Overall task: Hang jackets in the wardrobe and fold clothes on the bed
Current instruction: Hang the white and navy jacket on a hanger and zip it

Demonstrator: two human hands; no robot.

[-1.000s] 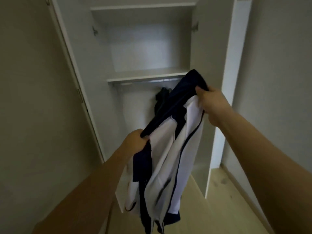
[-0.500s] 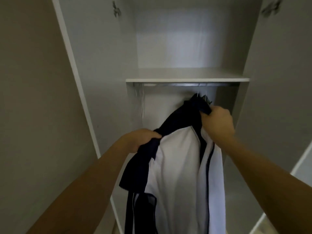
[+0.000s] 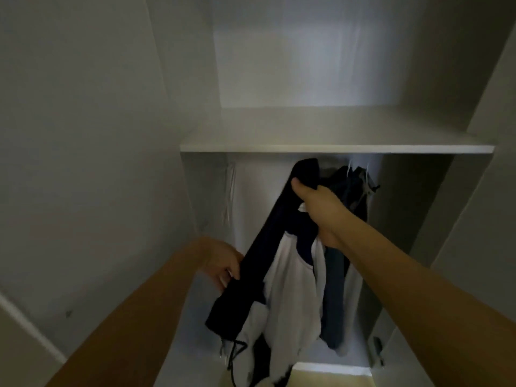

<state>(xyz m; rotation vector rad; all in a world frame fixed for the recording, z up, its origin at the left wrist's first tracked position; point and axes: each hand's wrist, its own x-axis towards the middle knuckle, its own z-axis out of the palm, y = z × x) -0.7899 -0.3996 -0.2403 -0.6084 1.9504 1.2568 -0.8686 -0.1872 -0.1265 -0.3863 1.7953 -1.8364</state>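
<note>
Jacket [image 3: 290,289], navy and white, sat inside the open wardrobe [image 3: 83,135], hanging between our two hands just under the shelf [image 3: 335,148]. Its long axis ran on a diagonal: high end up by the shelf edge at centre-right, low end down and to the left, with the white body and a cord dangling toward the wardrobe floor.

Past the jacket on the right we saw darker clothes [image 3: 354,191] already hung, their pale hanger hooks going up behind the shelf lip. We couldn't see the rail itself; we judged it sat right behind that lip.

Our right hand [image 3: 321,208] was the nearer one to the hanging point. Fingers were curled around the navy collar end, holding it up close under the shelf. We couldn't tell whether a hanger hook was inside that grip.

Our left hand [image 3: 223,263] was lower and well left, fingers wrapped over the edge of the navy sleeve, keeping the fabric off the side wall.

We judged the next move turned on the right hand: a short lift up and back toward the hidden rail, just left of the hung clothes. The left only had to let go.
</note>
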